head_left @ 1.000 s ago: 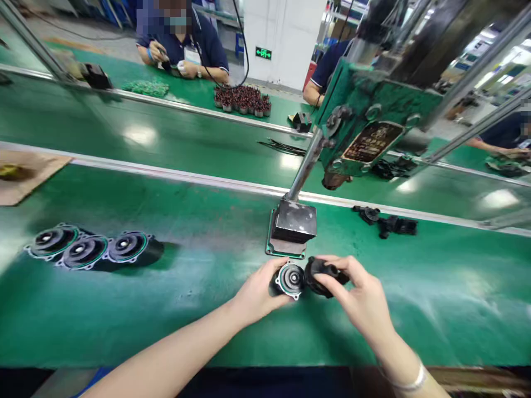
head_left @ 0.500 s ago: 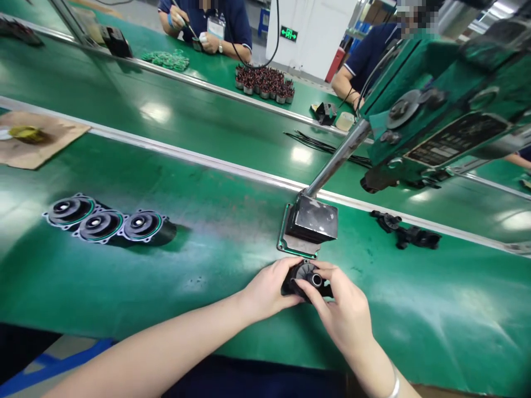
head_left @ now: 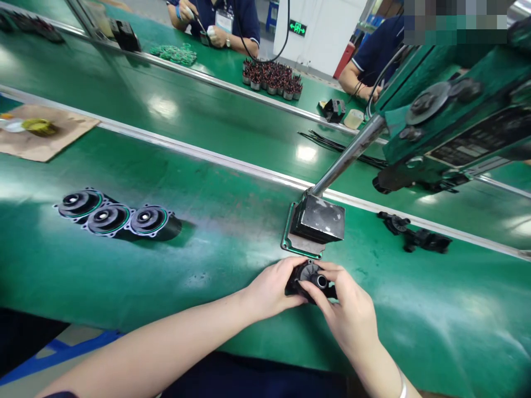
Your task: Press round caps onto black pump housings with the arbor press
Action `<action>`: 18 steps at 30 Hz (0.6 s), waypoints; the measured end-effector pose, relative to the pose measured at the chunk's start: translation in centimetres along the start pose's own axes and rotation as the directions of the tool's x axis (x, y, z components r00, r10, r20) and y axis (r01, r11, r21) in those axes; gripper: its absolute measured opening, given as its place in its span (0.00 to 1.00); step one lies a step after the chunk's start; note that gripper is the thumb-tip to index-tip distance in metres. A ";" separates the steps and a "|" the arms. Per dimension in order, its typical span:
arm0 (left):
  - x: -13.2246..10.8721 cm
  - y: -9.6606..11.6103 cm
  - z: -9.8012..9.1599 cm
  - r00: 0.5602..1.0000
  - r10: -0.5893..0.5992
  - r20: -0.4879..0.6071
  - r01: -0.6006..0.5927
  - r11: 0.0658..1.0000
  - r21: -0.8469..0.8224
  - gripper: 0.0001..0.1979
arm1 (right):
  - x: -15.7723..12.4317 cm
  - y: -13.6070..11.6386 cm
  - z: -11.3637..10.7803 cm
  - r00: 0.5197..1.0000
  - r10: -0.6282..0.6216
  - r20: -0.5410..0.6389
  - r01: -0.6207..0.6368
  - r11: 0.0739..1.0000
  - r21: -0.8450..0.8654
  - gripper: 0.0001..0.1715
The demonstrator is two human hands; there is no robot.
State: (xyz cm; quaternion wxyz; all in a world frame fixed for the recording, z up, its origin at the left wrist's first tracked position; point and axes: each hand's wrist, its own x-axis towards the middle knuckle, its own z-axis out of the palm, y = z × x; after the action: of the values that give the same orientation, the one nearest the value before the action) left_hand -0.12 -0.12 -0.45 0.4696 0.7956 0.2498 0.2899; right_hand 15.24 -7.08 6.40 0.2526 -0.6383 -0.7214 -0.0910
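Between my two hands is a black pump housing [head_left: 309, 274] with a round ribbed face and a short pipe stub pointing up toward me. My left hand [head_left: 274, 284] grips its left side, thumb and fingers wrapped round the edge. The fingers of my right hand [head_left: 350, 301] close round the stub and the right side, hiding part of the housing. Just beyond the hands stands a black metal block [head_left: 319, 216] on a flat base plate, at the foot of a slanted steel post.
Three black round motor housings [head_left: 108, 220] with green seal rings stand at left. Small black plastic parts [head_left: 427, 240] lie at right. A green press head [head_left: 452, 121] overhangs the right side. Cardboard [head_left: 62, 141] lies far left. Co-workers [head_left: 224, 27] sit across the line.
The view has shifted slightly, so the bench and its objects sit a little further right. Both hands keep the same hold on the pump housing.
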 end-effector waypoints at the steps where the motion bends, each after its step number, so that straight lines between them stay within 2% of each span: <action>1: 0.0 -0.1 0.0 0.999 0.034 0.002 -0.034 0.999 0.000 0.37 | 0.0 0.0 0.1 1.000 0.003 0.000 -0.003 1.000 0.000 0.16; 5: 0.2 -0.8 0.1 0.980 0.200 0.014 -0.200 0.980 0.012 0.32 | -0.4 -0.2 0.6 1.000 0.028 -0.002 -0.028 1.000 0.012 0.16; 9: 0.2 -0.7 0.2 0.974 0.227 -0.002 -0.226 0.972 0.060 0.34 | -0.5 0.0 0.4 0.997 0.067 0.034 -0.068 0.997 0.041 0.17; 11: 0.4 0.2 -0.6 0.970 0.244 -0.018 -0.240 0.964 0.115 0.33 | 0.4 0.8 -1.3 0.993 0.016 0.121 -0.027 0.996 0.087 0.21; 13: 1.1 1.6 -2.2 0.955 0.287 -0.071 -0.273 0.948 0.164 0.33 | 2.4 2.3 -4.6 0.993 -0.030 0.114 0.016 0.992 0.127 0.22; 14: 1.8 2.5 -3.2 0.944 0.314 -0.106 -0.292 0.939 0.183 0.32 | 3.7 3.1 -6.8 1.000 -0.011 0.028 0.007 0.990 0.139 0.21; 15: 2.6 3.5 -4.2 0.932 0.333 -0.143 -0.303 0.932 0.200 0.32 | 5.4 3.9 -9.3 0.993 0.038 -0.111 -0.020 0.987 0.157 0.20; 16: 3.7 4.4 -5.2 0.925 0.337 -0.176 -0.299 0.930 0.213 0.31 | 7.2 4.7 -12.0 0.954 0.107 -0.280 -0.058 0.982 0.178 0.19; 18: 6.4 6.0 -6.6 0.937 0.284 -0.204 -0.238 0.946 0.221 0.28 | 11.7 5.8 -17.2 0.807 0.195 -0.558 -0.059 0.966 0.253 0.24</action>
State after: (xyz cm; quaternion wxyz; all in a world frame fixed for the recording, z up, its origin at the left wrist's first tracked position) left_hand 0.53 5.53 8.93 0.3147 0.8240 0.2218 0.4157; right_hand 24.42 -3.64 25.63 0.5351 -0.5950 -0.5716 -0.1815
